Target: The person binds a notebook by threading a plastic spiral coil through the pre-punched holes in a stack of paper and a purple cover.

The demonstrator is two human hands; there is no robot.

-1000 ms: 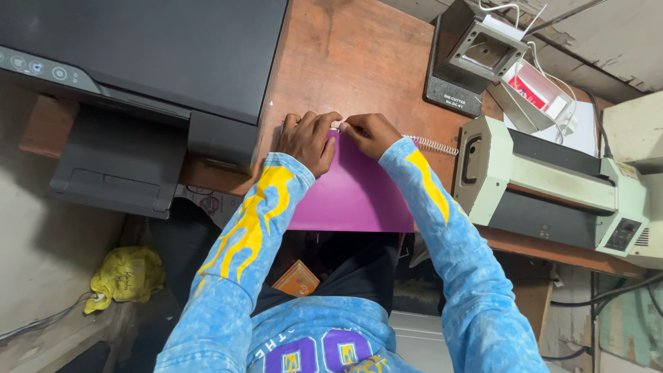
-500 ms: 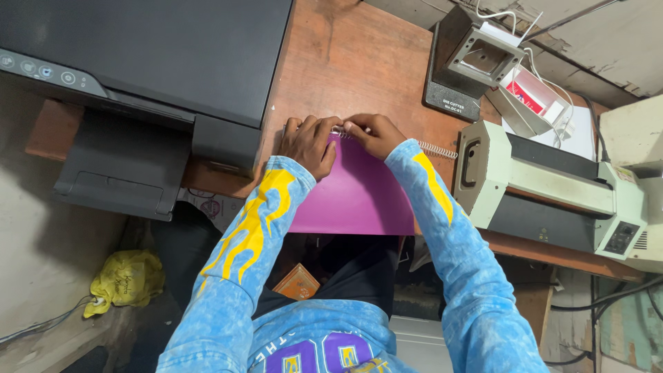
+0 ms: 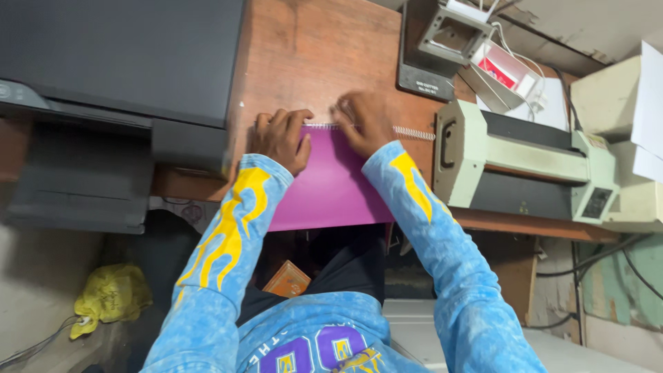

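Observation:
A purple-covered booklet (image 3: 331, 190) lies on the brown wooden desk (image 3: 324, 55), its near edge hanging over the desk front. A white spiral coil (image 3: 413, 132) runs along its far edge and sticks out to the right. My left hand (image 3: 280, 138) presses down on the booklet's far left corner, fingers curled. My right hand (image 3: 364, 121) is on the far edge at the coil, fingers pinched on it; the hand is blurred.
A large black printer (image 3: 117, 76) fills the left of the desk. A cream laminating machine (image 3: 521, 162) stands right of the booklet, a black binding machine (image 3: 442, 41) behind it. A yellow bag (image 3: 110, 297) lies on the floor at left, an orange box (image 3: 286, 280) under the desk.
My right hand has shifted slightly along the coil at the booklet's far edge. The left hand stays on the corner. More of the coil sticks out to the right.

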